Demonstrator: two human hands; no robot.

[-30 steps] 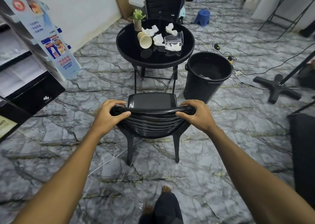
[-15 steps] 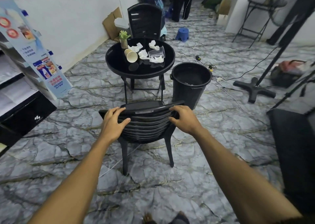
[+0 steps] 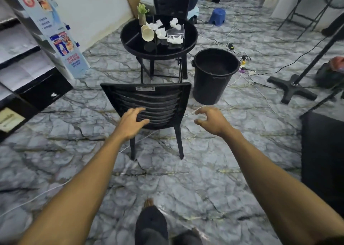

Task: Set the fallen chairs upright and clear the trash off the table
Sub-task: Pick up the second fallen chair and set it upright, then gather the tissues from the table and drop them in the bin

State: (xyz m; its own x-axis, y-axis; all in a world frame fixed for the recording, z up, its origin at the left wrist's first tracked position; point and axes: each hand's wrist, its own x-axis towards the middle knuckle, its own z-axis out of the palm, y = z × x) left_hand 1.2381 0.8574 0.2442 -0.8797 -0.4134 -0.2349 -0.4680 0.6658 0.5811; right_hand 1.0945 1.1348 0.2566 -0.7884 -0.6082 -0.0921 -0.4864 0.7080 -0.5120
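A black plastic chair (image 3: 149, 99) stands upright on its legs in front of me, its slatted back facing me. My left hand (image 3: 131, 122) hovers open just in front of the backrest, holding nothing. My right hand (image 3: 211, 120) is open to the right of the chair, apart from it. Beyond stands a round black table (image 3: 130, 43) with a tipped paper cup (image 3: 147, 34), several crumpled white tissues (image 3: 161, 32), a clear plastic container (image 3: 176, 33) and a small potted plant (image 3: 142, 13). A second black chair (image 3: 171, 0) stands upright behind the table.
A black trash bin (image 3: 214, 77) stands on the floor right of the table. Cables and a power strip (image 3: 243, 62) lie behind it. A black stand base (image 3: 291, 90) is at right, a blue stool (image 3: 217, 15) at the back, shelving with a banner (image 3: 61, 40) at left.
Both hands gripped the top of the chair's backrest earlier; now they have let go and drawn back, fingers spread. The chair stands on its own, pushed closer to the table.
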